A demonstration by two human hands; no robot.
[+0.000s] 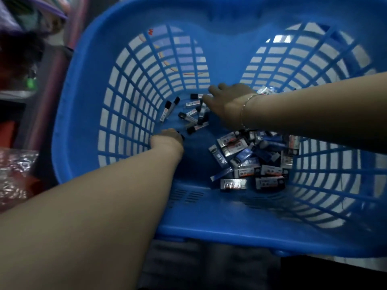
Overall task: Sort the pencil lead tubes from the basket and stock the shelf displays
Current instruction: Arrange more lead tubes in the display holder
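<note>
Two lots inside basket (pixel 129 208): loose tubes (pixel 191 116) scattered at far floor, flat packs (pixel 251 162) heaped at near-right floor. Sorting apparently early; most stock unsorted, no shelf in view, nothing visibly stocked. Left hand (pixel 167 140) low at basket's left wall, fingers curled, dark tip showing at fingertips, probably a tube held, not certain. Right hand (pixel 226 105) reaching over packs, fingers spread and fairly straight on tubes, gripping nothing visible. Bracelet (pixel 245 109) at right wrist.
</note>
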